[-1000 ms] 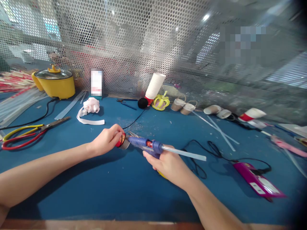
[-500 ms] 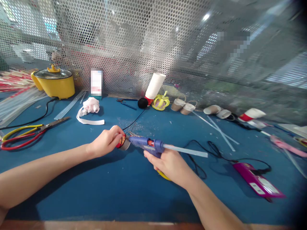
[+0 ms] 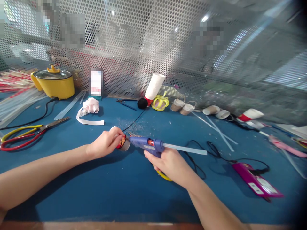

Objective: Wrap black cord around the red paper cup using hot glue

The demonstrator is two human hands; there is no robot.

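My right hand (image 3: pixel 169 163) is wrapped round a blue hot glue gun (image 3: pixel 146 143), whose nozzle points left. A long translucent glue stick (image 3: pixel 185 149) sticks out of its back end. My left hand (image 3: pixel 105 142) grips a small red and white paper cup (image 3: pixel 124 145), tilted on its side, with black cord round it. The nozzle tip is at the cup's side; whether it touches I cannot tell. From the cup the black cord (image 3: pixel 134 121) runs back to a black ball of cord (image 3: pixel 142 103). Part of a yellow ring-shaped thing (image 3: pixel 164 176) shows beneath my right hand.
At the left lie red and yellow-handled scissors (image 3: pixel 31 134), near a yellow electric pot (image 3: pixel 56 83) and white ribbon (image 3: pixel 91 107). Stacked paper cups (image 3: pixel 155 86), a yellow crown-like piece (image 3: pixel 160 102) and small baskets (image 3: pixel 177 104) line the mesh wall. A purple power strip (image 3: pixel 257 182) lies right.
Both hands, the glue gun and the cup hold nearly the same places. The view has shifted very slightly.
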